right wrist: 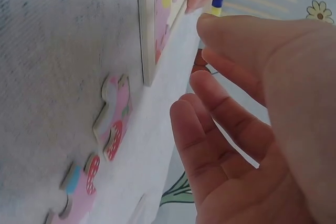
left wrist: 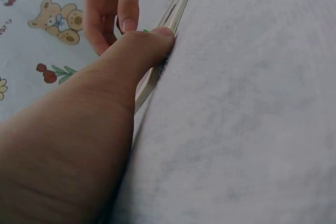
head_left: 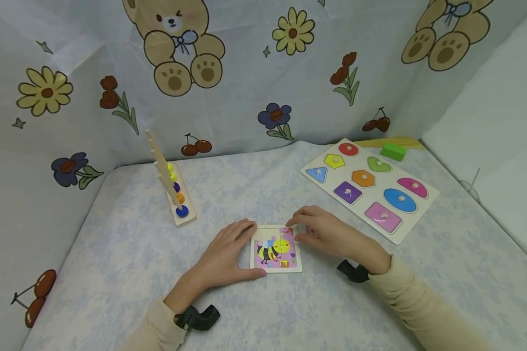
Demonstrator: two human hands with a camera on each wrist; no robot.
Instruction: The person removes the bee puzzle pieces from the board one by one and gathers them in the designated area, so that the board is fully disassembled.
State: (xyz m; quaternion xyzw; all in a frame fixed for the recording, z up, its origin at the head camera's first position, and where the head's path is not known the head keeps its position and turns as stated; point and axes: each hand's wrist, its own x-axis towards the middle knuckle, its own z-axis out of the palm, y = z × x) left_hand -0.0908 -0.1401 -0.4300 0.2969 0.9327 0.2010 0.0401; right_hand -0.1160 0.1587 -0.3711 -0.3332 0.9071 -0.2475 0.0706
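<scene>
Left hand [head_left: 228,254] spread wide, thumb on the bee puzzle's [head_left: 282,251] near edge, fingers at its far left corner, touching it, not wrapped round it. Right hand [head_left: 326,234] half open, fingers loosely bent, thumb apart, nothing in its grasp; fingertips by puzzle's far right corner, contact can't tell. Puzzle lies flat on the table [head_left: 245,190], well in from the back edge, between left and right edges; bare wood shows at its far left. Two loose pieces [right wrist: 116,119] on table just beside puzzle's right edge. Peg stand [head_left: 187,195] with coloured rings [head_left: 182,211] toward back left corner. Shape board [head_left: 368,195] toward back right corner, green block [head_left: 393,151] just beyond it.
</scene>
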